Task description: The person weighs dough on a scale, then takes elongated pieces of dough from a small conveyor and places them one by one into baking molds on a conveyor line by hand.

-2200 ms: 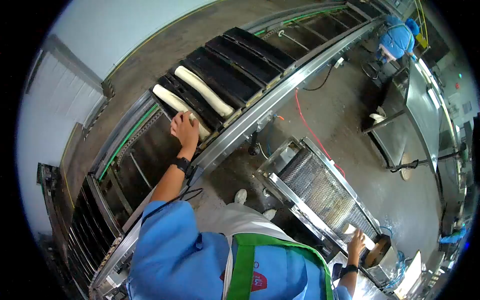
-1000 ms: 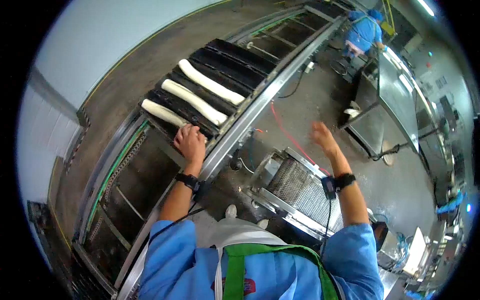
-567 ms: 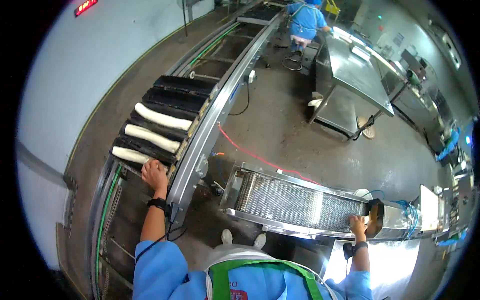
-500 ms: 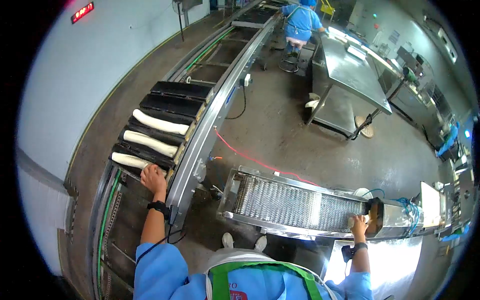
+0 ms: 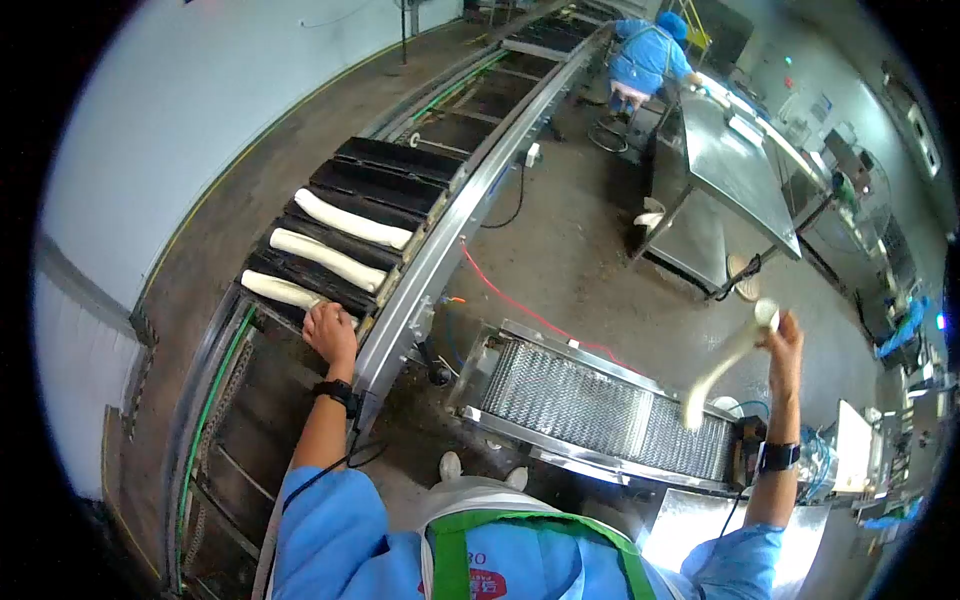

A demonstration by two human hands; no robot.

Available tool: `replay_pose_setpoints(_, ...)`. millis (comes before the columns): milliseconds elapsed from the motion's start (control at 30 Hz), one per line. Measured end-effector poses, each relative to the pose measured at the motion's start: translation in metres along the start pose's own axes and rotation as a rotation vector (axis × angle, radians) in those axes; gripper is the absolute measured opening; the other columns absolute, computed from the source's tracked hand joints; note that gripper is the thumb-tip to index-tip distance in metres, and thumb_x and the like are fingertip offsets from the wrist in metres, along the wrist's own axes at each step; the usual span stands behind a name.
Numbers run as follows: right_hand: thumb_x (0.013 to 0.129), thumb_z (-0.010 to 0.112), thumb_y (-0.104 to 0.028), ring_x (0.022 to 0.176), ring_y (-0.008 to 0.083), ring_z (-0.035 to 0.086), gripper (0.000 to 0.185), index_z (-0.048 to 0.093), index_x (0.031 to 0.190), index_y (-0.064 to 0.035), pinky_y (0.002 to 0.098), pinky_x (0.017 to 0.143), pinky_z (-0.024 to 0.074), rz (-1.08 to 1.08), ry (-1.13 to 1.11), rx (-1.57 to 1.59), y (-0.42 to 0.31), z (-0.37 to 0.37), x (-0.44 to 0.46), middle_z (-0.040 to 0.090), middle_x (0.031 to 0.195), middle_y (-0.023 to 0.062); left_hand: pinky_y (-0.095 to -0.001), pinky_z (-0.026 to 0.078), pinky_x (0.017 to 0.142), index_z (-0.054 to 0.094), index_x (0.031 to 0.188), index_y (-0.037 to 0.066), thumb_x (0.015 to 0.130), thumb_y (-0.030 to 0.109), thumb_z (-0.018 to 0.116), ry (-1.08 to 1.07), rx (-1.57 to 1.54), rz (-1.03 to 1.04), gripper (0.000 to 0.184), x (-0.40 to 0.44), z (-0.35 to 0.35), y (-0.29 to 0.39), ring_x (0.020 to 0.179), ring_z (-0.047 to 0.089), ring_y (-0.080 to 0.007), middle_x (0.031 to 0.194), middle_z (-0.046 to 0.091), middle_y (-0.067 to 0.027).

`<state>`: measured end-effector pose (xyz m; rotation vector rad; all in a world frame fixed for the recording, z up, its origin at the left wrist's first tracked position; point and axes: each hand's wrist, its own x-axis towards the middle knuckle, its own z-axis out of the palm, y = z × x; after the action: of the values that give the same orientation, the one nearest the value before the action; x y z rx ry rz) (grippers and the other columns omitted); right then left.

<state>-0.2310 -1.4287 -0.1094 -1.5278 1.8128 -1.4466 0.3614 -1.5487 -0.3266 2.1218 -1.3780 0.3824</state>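
My right hand (image 5: 785, 348) is raised above the mesh conveyor and closed around the upper end of a long pale dough roll (image 5: 718, 368). That roll hangs tilted down to the left, slightly curved. My left hand (image 5: 330, 332) rests on the black trays to the left, its fingers curled over the near end of the closest dough roll (image 5: 275, 289). Two more lie farther along, a middle dough roll (image 5: 327, 260) and a far dough roll (image 5: 350, 219), each lengthwise in its own black slot. My left fingertips are partly hidden.
A metal mesh conveyor (image 5: 570, 397) runs below my right hand. The tray line (image 5: 390, 158) continues away along a steel rail (image 5: 480, 190). Beyond are a steel table (image 5: 735, 165), a red hose (image 5: 510, 308) on the floor and a seated co-worker (image 5: 645, 60).
My right hand has risen from the right end of the mesh conveyor, lifting a dough roll into the air. My left hand stays on the nearest roll; the view has shifted slightly.
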Motion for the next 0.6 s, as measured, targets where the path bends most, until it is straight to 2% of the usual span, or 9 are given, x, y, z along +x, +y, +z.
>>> replay_pose_setpoints(167, 0.077, 0.052, -0.024, 0.078, 0.0091, 0.05, 0.032, 0.049, 0.101, -0.0033, 0.02, 0.063, 0.0414, -0.203, -0.104, 0.386, -0.121, 0.102, 0.057, 0.053, 0.09, 0.0026, -0.0399, 0.027, 0.086, 0.056, 0.08, 0.012, 0.073, 0.016, 0.052, 0.022, -0.052, 0.001, 0.01, -0.003, -0.008, -0.008, 0.103, 0.038, -0.0229, 0.099, 0.049, -0.0018)
replay_pose_setpoints(233, 0.079, 0.049, -0.021, 0.08, 0.0101, 0.05, 0.029, 0.048, 0.101, -0.0024, 0.0217, 0.065, 0.0427, -0.189, -0.177, 0.568, -0.143, 0.161, 0.083, 0.053, 0.091, 0.004, -0.0402, 0.027, 0.086, 0.056, 0.08, 0.012, 0.072, 0.015, 0.051, -0.01, -0.026, -0.045, 0.01, -0.003, -0.014, -0.006, 0.103, 0.037, -0.0231, 0.1, 0.048, -0.0016)
replay_pose_setpoints(333, 0.076, 0.051, -0.012, 0.071, 0.0133, 0.053, 0.019, 0.048, 0.092, -0.003, 0.0277, 0.067, 0.0459, -0.139, -0.361, 0.878, -0.164, 0.267, 0.11, 0.054, 0.084, 0.0057, -0.041, 0.026, 0.086, 0.056, 0.08, 0.012, 0.071, 0.015, 0.051, -0.039, -0.058, -0.078, 0.011, -0.002, -0.01, -0.012, 0.104, 0.036, -0.0233, 0.101, 0.047, -0.002)
replay_pose_setpoints(400, 0.074, 0.052, -0.011, 0.071, 0.0133, 0.051, 0.018, 0.048, 0.09, -0.0025, 0.0263, 0.065, 0.044, -0.194, -0.525, 0.74, -0.144, 0.341, 0.132, 0.052, 0.079, 0.0049, -0.0415, 0.026, 0.087, 0.056, 0.08, 0.012, 0.071, 0.015, 0.051, -0.003, -0.071, -0.067, 0.011, -0.001, -0.015, -0.011, 0.105, 0.036, -0.0235, 0.101, 0.047, -0.0025)
replay_pose_setpoints(433, 0.073, 0.053, -0.012, 0.074, 0.0139, 0.049, 0.018, 0.048, 0.088, -0.0031, 0.0274, 0.065, 0.0427, -0.184, -0.681, 0.509, -0.134, 0.368, 0.127, 0.051, 0.081, 0.0052, -0.042, 0.026, 0.087, 0.056, 0.08, 0.012, 0.071, 0.014, 0.051, 0.024, -0.087, -0.043, 0.011, -0.002, -0.019, -0.011, 0.105, 0.035, -0.0237, 0.102, 0.047, -0.003)
replay_pose_setpoints(467, 0.073, 0.055, -0.015, 0.081, 0.0165, 0.048, 0.029, 0.047, 0.098, -0.0021, 0.0291, 0.068, 0.0421, -0.188, -0.854, 0.207, -0.116, 0.389, 0.123, 0.051, 0.089, 0.007, -0.043, 0.026, 0.087, 0.055, 0.08, 0.011, 0.071, 0.013, 0.051, -0.006, -0.095, -0.035, 0.011, -0.001, -0.022, -0.011, 0.104, 0.036, -0.0244, 0.101, 0.047, -0.0037)
replay_pose_setpoints(500, 0.073, 0.058, -0.019, 0.087, 0.0178, 0.047, 0.043, 0.043, 0.109, -0.0017, 0.029, 0.073, 0.041, 0.0, -0.976, 0.355, -0.102, 0.398, 0.102, 0.05, 0.097, 0.0076, -0.043, 0.026, 0.087, 0.055, 0.08, 0.011, 0.071, 0.013, 0.051, -0.01, -0.089, -0.035, 0.011, 0.0, -0.024, -0.013, 0.104, 0.036, -0.0244, 0.101, 0.047, -0.0037)
replay_pose_setpoints(533, 0.075, 0.057, -0.019, 0.091, 0.0172, 0.046, 0.047, 0.04, 0.115, -0.0013, 0.029, 0.076, 0.0403, 0.044, -1.049, 0.136, -0.1, 0.395, 0.085, 0.05, 0.101, 0.0068, -0.0424, 0.026, 0.086, 0.055, 0.08, 0.011, 0.071, 0.012, 0.051, 0.005, -0.097, -0.039, 0.01, 0.001, -0.024, -0.014, 0.104, 0.036, -0.0247, 0.101, 0.047, -0.0037)
replay_pose_setpoints(600, 0.076, 0.055, -0.019, 0.093, 0.0145, 0.045, 0.041, 0.043, 0.112, -0.001, 0.0297, 0.076, 0.041, -0.05, -1.224, 0.281, -0.052, 0.388, 0.067, 0.05, 0.103, 0.0062, -0.0419, 0.026, 0.086, 0.055, 0.08, 0.011, 0.071, 0.011, 0.051, 0.015, -0.11, -0.04, 0.01, 0.0, -0.023, -0.015, 0.103, 0.036, -0.0251, 0.101, 0.047, -0.0038)
